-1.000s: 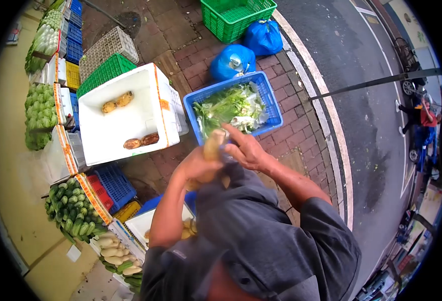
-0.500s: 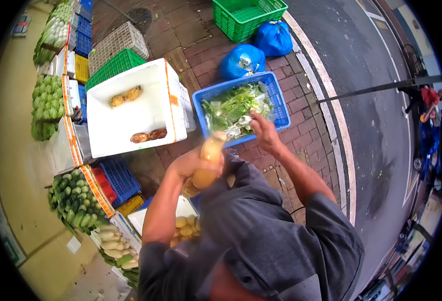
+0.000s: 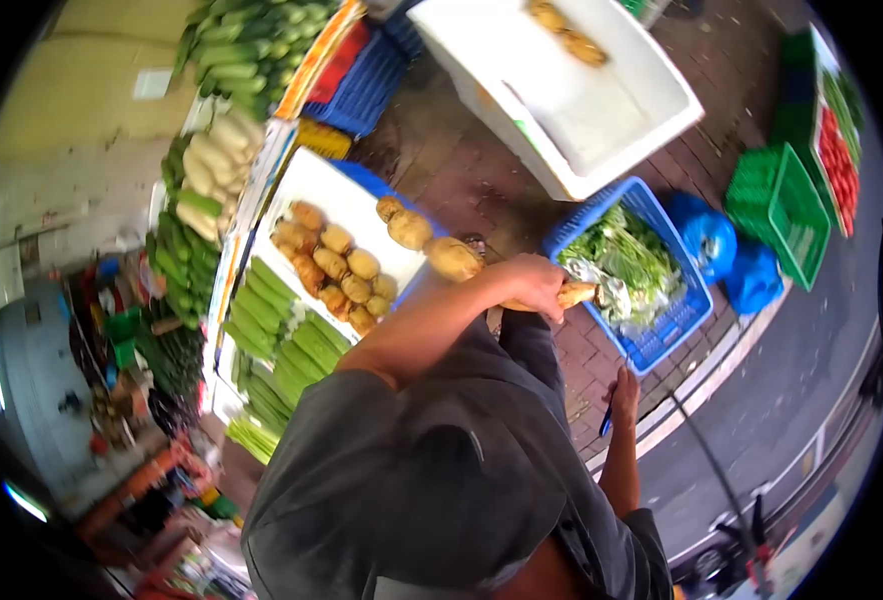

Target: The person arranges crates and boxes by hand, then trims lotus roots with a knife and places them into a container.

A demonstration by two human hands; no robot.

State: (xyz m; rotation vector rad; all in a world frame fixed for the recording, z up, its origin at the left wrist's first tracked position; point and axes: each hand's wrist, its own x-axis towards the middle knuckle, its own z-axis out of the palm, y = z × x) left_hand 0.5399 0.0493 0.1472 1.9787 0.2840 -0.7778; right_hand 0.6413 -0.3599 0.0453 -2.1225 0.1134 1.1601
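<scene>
My left hand is wrapped round a lotus root. One end of it sticks out towards the blue basket; jointed segments reach the other way, to the edge of a white foam box of lotus roots. Whether the farthest segments belong to the held root, I cannot tell. Lower right, my right hand is closed round a slim blue-handled tool, its kind unclear. Leafy green trimmings fill the blue basket between my hands. Another lotus root lies in a large foam box.
Long green gourds, white radishes and cucumbers are stacked along the left. Blue plastic bags and a green crate stand beyond the basket. The kerb and road lie to the right.
My view has swung left, bringing the box of lotus roots and the gourds into full sight. My left hand has shifted with its lotus root towards that box; my right hand has drawn back from the basket.
</scene>
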